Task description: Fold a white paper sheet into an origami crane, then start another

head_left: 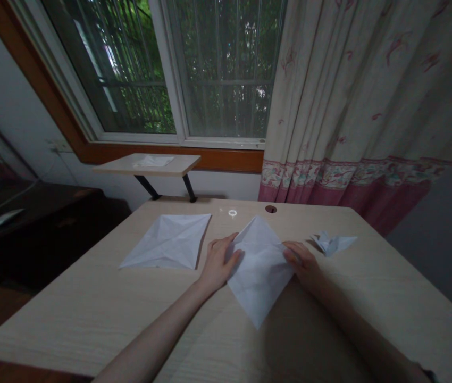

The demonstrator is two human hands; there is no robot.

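A white sheet of paper [258, 271] with faint creases lies turned like a diamond, one corner pointing towards me. My left hand [220, 261] grips its left corner, thumb on top and fingers at the edge. At the opposite corner, my right hand [301, 260] holds the paper in the same way, its fingertips partly hidden. To the left, a second creased white sheet [166, 242] rests spread out on the desk. A small folded paper bird [333, 243] sits right of my right hand.
The light wooden desk [90, 308] carries a small raised shelf [118, 164] on black legs at the back left, with white paper [156, 160] on it. A round cable hole [271, 209] is near the back edge. A curtain [329, 133] hangs behind, beside the window [226, 80].
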